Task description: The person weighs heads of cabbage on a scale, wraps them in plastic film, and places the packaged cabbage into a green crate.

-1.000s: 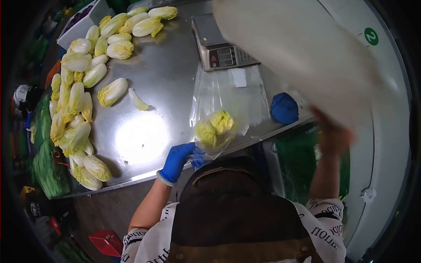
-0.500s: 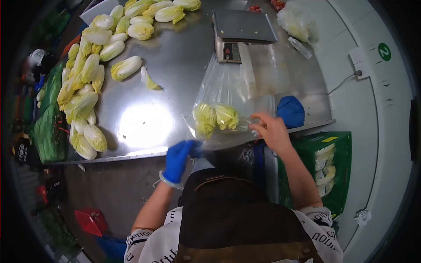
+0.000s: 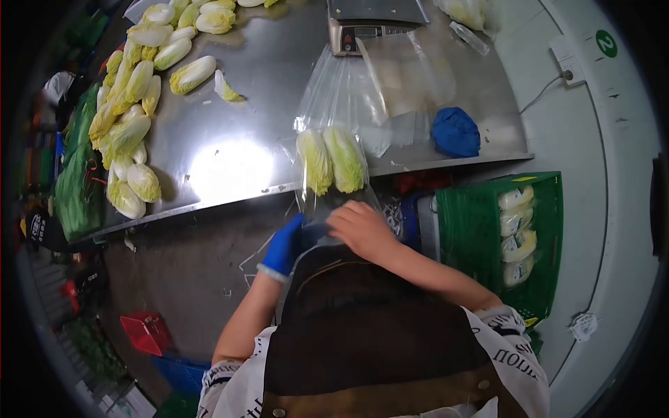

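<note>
Two napa cabbages lie side by side in a clear plastic bag, which stretches from the scale side to the table's front edge. The bag's near end hangs over that edge toward my body. My left hand, in a blue glove, is closed at the left of this end, gripping the plastic. My right hand, bare, has its fingers curled together on the bag's near end, just below the cabbages. The fingertips of the left hand are partly blurred.
A heap of napa cabbages covers the table's left side, with a loose leaf nearby. Behind the bag stands a scale. More clear bags and a crumpled blue item lie right. A green crate holds wrapped cabbages.
The bag with the two cabbages has come closer to me, to the table edge. My right hand has moved left and closed on the bag near my left hand. The view has shifted too.
</note>
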A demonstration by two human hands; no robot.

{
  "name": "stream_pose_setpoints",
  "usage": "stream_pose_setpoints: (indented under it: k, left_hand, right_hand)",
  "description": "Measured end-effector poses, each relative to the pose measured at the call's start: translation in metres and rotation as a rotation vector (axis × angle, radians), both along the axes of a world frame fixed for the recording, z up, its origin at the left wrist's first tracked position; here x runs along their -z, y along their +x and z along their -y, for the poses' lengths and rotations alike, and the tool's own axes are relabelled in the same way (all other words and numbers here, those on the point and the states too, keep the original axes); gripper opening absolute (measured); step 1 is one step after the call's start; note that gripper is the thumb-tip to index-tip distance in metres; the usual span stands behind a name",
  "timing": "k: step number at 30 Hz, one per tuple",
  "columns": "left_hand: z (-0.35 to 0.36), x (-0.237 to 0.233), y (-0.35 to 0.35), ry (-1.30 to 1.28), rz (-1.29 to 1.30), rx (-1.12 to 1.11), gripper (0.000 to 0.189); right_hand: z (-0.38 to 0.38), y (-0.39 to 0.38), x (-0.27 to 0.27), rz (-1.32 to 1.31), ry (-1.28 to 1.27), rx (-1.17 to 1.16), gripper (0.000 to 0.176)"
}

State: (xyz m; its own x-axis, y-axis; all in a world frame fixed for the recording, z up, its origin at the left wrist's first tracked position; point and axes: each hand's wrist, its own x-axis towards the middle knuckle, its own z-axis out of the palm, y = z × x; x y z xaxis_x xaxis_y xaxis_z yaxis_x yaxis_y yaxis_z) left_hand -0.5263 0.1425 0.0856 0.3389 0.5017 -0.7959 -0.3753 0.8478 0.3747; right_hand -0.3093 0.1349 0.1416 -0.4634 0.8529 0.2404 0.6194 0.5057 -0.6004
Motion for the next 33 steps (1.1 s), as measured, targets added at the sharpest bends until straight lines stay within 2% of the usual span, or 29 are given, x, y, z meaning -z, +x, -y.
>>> stream_pose_setpoints:
  k: [4, 7, 9, 11, 12, 13, 14, 16, 18, 19, 20, 21, 22, 23, 24, 26, 27, 30, 31, 33]
  left_hand:
    - [0.011, 0.037, -0.001, 0.232, -0.201, 0.064, 0.025]
    - [0.011, 0.03, -0.002, 0.234, -0.287, 0.059, 0.025]
    - [0.015, 0.026, -0.004, 0.241, -0.284, 0.076, 0.026]
    - [0.006, 0.023, -0.007, 0.276, -0.214, 0.114, 0.026]
    - [0.004, 0.018, -0.01, 0.316, -0.235, 0.187, 0.027]
    - [0.002, 0.011, -0.013, 0.357, -0.253, 0.262, 0.027]
    - [0.001, 0.008, -0.015, 0.397, -0.267, 0.341, 0.027]
    - [-0.008, 0.01, -0.024, 0.327, -0.142, 0.295, 0.031]
    - [-0.014, -0.009, -0.035, 0.155, -0.054, 0.187, 0.034]
    - [-0.012, 0.038, -0.052, 0.438, -0.374, 0.276, 0.042]
    - [-0.017, 0.026, -0.043, 0.794, -0.715, 0.404, 0.045]
    - [-0.022, 0.0, -0.026, 1.154, -1.058, 0.521, 0.049]
    - [-0.027, -0.016, -0.014, 1.518, -1.406, 0.627, 0.053]
    - [-0.029, -0.019, -0.011, 1.595, -1.392, 0.83, 0.062]
    - [-0.034, -0.018, -0.009, 1.716, -1.28, 0.909, 0.058]
    - [-0.043, -0.01, -0.009, 1.936, -1.029, 1.061, 0.049]
    - [-0.047, -0.005, -0.016, 1.952, -0.931, 1.045, 0.037]
    - [-0.058, -0.008, -0.031, 1.08, -0.537, 0.619, 0.021]
    - [-0.069, -0.008, -0.029, 0.917, -0.399, 0.482, 0.028]
    - [-0.092, -0.019, -0.018, 0.689, -0.38, 0.461, 0.032]
  right_hand:
    - [-0.001, -0.047, 0.047, 0.153, -0.13, -0.053, 0.019]
    - [0.0, -0.039, 0.043, 0.154, -0.101, -0.306, 0.015]
    - [0.016, -0.016, 0.03, 0.08, -0.127, -0.379, 0.013]
    - [0.045, 0.03, 0.033, 0.259, -0.176, -0.309, 0.014]
    - [0.072, 0.061, 0.052, 0.294, -0.224, -0.201, 0.014]
    - [0.108, 0.103, 0.09, 0.57, -0.272, -0.251, 0.018]
    - [0.146, 0.138, 0.121, 0.821, -0.818, -0.251, 0.023]
    - [0.186, 0.168, 0.11, 0.972, -0.872, -0.284, 0.028]
    - [0.175, 0.161, 0.116, 1.021, -1.232, -0.407, 0.031]
    - [0.14, 0.144, 0.086, 0.867, -0.897, -0.167, 0.04]
    - [0.11, 0.133, 0.072, 0.705, -0.622, 0.091, 0.045]
    - [0.074, 0.115, 0.055, 0.544, -0.12, 0.307, 0.045]
    - [0.04, 0.099, 0.037, 0.527, -0.001, 0.314, 0.048]
    - [0.019, 0.088, 0.043, 0.487, 0.115, 0.195, 0.049]
    - [0.005, 0.083, 0.051, 0.445, 0.226, 0.079, 0.049]
    - [-0.016, 0.082, 0.059, 0.247, 0.175, -0.125, 0.042]
    - [-0.026, 0.082, 0.063, 0.15, 0.154, -0.23, 0.038]
    - [-0.033, 0.1, 0.081, -0.426, -0.507, 0.05, 0.025]
    - [-0.036, 0.1, 0.09, -0.713, -0.725, 0.18, 0.03]
    - [-0.049, 0.093, 0.071, -0.857, -0.99, 0.416, 0.035]
